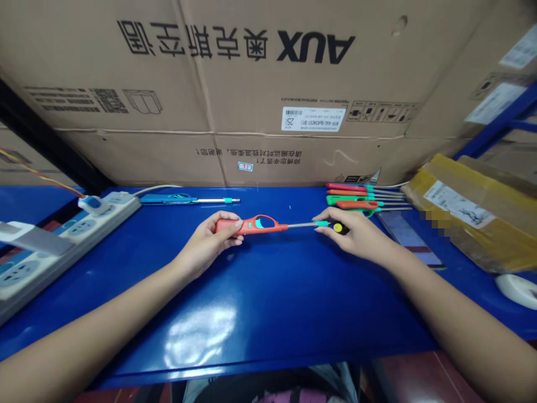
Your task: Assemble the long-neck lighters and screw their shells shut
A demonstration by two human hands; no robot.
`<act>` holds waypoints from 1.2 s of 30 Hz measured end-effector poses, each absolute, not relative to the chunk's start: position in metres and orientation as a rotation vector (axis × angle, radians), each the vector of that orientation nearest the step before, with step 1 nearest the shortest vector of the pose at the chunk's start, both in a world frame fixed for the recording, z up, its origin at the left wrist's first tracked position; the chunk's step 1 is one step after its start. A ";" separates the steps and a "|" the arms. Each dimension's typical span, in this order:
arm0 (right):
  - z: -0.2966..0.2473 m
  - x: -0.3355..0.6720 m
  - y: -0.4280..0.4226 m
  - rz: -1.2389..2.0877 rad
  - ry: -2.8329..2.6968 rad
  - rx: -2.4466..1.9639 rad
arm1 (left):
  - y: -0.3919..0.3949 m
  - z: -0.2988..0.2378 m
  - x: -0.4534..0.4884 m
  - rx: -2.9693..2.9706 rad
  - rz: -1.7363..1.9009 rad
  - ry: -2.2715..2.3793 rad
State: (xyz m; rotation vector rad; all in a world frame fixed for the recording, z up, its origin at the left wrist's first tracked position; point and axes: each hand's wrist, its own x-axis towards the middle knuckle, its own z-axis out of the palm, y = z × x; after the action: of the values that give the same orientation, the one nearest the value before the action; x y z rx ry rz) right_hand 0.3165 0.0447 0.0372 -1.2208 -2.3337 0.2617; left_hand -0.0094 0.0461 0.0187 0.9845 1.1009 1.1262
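An orange gas lighter (247,225) with a long metal nozzle lies level across the middle, just above the blue table. My left hand (216,238) is closed around its handle, thumb on top. At the nozzle's teal tip (321,223), my right hand (356,232) pinches with thumb and forefinger. A black handle with a round yellow end, like a screwdriver (338,228), shows within that hand; the rest of it is hidden by the fingers. Beyond the right hand, several red, orange and green lighters (346,193) lie together. A blue lighter (168,199) rests at the back left.
A large cardboard box (235,106) stands behind the blue table (260,302). To the left is a white power strip (79,238) with plugs and cables. A phone (413,240), a yellow-taped parcel (474,212) and a white mouse-like object (517,288) lie on the right.
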 end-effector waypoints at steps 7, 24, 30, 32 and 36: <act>0.031 0.314 0.044 -0.346 -2.411 -1.382 | 0.040 0.018 -0.009 1.055 1.212 1.074; 0.014 0.276 0.025 -0.427 -2.724 -0.983 | 0.010 0.008 0.013 1.414 1.110 1.070; 0.014 0.276 0.022 -0.396 -2.687 -1.054 | 0.006 0.006 0.016 1.411 1.138 1.112; 0.013 0.275 0.022 -0.402 -2.693 -1.038 | 0.006 0.005 0.015 1.421 1.137 1.119; 0.017 0.277 0.025 -0.399 -2.673 -1.092 | 0.012 0.006 0.013 1.459 1.133 1.117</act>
State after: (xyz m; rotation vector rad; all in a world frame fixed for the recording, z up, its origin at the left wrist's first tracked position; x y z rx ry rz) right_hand 0.2773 0.0253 0.0166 -1.0917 -2.6726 -0.3994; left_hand 0.0129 0.0117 0.0057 1.4591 1.1170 1.1332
